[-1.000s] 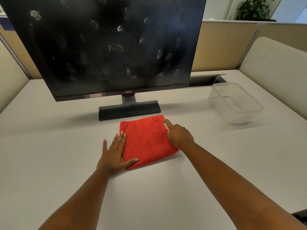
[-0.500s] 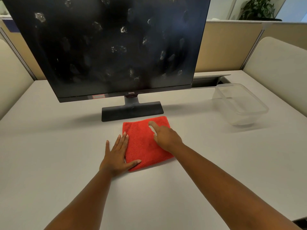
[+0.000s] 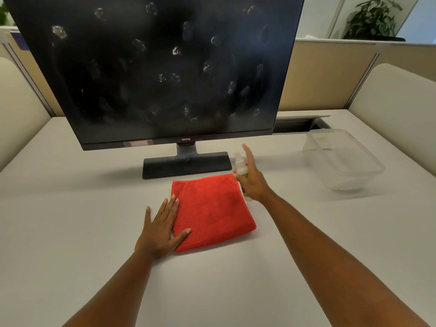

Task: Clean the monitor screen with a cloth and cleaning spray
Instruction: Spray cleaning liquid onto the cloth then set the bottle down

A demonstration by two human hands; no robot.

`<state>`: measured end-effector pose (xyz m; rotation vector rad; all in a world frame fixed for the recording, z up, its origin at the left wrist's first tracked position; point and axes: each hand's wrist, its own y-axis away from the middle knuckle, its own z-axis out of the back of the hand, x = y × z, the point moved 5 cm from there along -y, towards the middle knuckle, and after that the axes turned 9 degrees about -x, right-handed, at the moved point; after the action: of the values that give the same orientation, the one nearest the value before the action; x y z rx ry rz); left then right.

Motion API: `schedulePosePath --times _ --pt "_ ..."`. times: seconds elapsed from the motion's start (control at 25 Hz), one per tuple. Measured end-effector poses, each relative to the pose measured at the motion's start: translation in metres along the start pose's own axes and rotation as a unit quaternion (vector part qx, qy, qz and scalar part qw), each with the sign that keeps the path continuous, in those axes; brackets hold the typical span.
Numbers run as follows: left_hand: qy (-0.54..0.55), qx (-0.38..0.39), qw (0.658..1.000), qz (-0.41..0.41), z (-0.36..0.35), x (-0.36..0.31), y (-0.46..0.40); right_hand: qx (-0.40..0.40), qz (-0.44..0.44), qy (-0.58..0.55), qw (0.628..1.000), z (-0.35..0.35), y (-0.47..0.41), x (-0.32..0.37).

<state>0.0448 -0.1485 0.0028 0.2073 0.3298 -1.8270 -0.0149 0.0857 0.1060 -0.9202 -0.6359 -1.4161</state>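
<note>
The black monitor screen (image 3: 165, 74) stands at the back of the desk, covered in whitish smudges. A folded red cloth (image 3: 212, 213) lies on the desk in front of the monitor base (image 3: 186, 165). My left hand (image 3: 162, 227) rests flat, fingers spread, on the cloth's left edge. My right hand (image 3: 252, 180) is at the cloth's far right corner, wrapped around a small white spray bottle (image 3: 241, 167) with a green label, index finger raised. Most of the bottle is hidden by the hand.
A clear plastic container (image 3: 342, 159) stands at the right of the grey desk (image 3: 70, 232). A cable slot (image 3: 299, 125) opens behind the monitor. Beige partitions (image 3: 330, 74) and padded panels ring the desk; a plant (image 3: 372, 20) sits beyond.
My right hand left the top of the cloth and moved to its far right corner, where it now holds the spray bottle. The left hand stayed on the cloth's left edge.
</note>
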Motion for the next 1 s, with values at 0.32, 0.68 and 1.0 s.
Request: schedulePosePath --times 0.32,0.68,1.0 --pt "-0.004 -0.008 1.000 0.003 -0.001 0.000 -0.001 -0.102 -0.073 0.057 0.991 0.042 -0.035 -0.040" --pt "-0.017 -0.005 1.000 0.006 0.000 0.000 -0.002 -0.199 -0.106 0.022 0.974 0.052 -0.051 -0.061" --pt "-0.011 -0.011 1.000 0.008 0.000 0.000 -0.002 -0.198 -0.099 0.027 0.975 0.052 -0.047 -0.068"
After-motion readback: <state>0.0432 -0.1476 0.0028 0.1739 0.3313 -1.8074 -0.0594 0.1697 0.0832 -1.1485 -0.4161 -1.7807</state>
